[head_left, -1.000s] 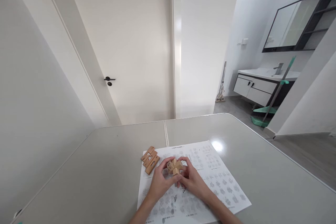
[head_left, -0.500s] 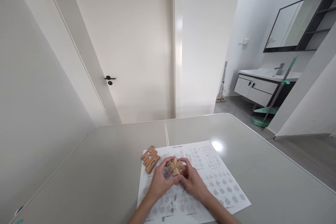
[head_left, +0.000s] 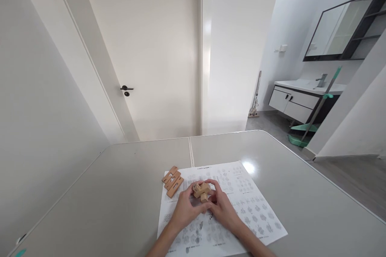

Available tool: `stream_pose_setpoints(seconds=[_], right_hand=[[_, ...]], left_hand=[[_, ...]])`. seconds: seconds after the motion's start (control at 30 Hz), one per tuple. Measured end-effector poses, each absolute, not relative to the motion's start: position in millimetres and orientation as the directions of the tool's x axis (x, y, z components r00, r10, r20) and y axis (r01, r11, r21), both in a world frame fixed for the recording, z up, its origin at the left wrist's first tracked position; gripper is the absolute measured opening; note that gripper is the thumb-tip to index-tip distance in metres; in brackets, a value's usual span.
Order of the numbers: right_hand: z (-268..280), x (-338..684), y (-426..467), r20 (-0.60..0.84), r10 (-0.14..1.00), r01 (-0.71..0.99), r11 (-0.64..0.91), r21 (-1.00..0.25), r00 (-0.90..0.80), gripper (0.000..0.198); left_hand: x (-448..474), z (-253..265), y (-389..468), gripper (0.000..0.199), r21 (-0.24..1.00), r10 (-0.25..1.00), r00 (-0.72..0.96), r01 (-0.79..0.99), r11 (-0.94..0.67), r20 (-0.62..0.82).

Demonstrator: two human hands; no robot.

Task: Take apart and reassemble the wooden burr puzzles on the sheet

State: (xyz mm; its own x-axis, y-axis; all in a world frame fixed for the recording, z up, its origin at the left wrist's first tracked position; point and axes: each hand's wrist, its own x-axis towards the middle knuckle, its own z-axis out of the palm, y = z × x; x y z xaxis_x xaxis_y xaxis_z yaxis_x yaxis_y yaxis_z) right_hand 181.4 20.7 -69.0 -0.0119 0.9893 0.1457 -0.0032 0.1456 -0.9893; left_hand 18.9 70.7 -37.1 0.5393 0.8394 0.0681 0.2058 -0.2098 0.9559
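Note:
Between my two hands is a wooden burr puzzle (head_left: 202, 192), made of light wood pieces that cross each other. My left hand (head_left: 184, 208) grips it from the left, its thumb reaching in below. From the other side my right hand (head_left: 222, 205) closes round it, fingers curled over the far side. Both hands are just above a printed sheet (head_left: 241, 209) covered with small grey diagrams. Left of the puzzle, on the sheet's upper left corner, several flat brown wooden pieces (head_left: 173, 182) with cut-outs lie side by side. My fingers hide parts of the puzzle.
A grey table (head_left: 120, 196) with a seam down its far half carries everything. Beyond it stand a white door (head_left: 157, 56) with a black handle (head_left: 126, 88) and, at the right, a washbasin cabinet (head_left: 292, 98). A green dustpan (head_left: 298, 140) stands on the floor.
The puzzle has been turned and tilted between my hands, so a different side of it faces up. Both hands stay in nearly the same place. The flat pieces and sheet have not moved.

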Motion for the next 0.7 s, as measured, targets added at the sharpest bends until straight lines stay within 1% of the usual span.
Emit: stream_pose_setpoints(seconds=[0.17,0.33,0.47,0.53,0.7], right_hand=[[-73,180,23,0.14,0.99,-0.027,0.14,-0.99,0.009,0.052],[-68,180,25,0.124,0.992,0.041,0.124,-0.991,0.016,0.059],[-67,182,27,0.134,0.991,0.03,0.134,-0.991,0.005,0.063],[-67,183,28,0.125,0.992,-0.006,0.125,-0.992,0.009,0.063],[-70,183,30,0.092,0.995,-0.1,0.094,-0.99,0.024,0.061]], left_hand=[[18,-41,71,0.065,0.967,0.842,0.537,0.18,-0.183,0.06],[17,-43,73,0.057,0.97,0.808,0.574,0.095,-0.225,0.132],[17,-42,73,0.057,0.969,0.812,0.572,0.109,-0.222,0.121],[17,-42,75,0.053,0.956,0.821,0.553,0.138,-0.258,0.142],[16,-44,81,0.036,0.903,0.829,0.503,0.193,-0.384,0.245]])
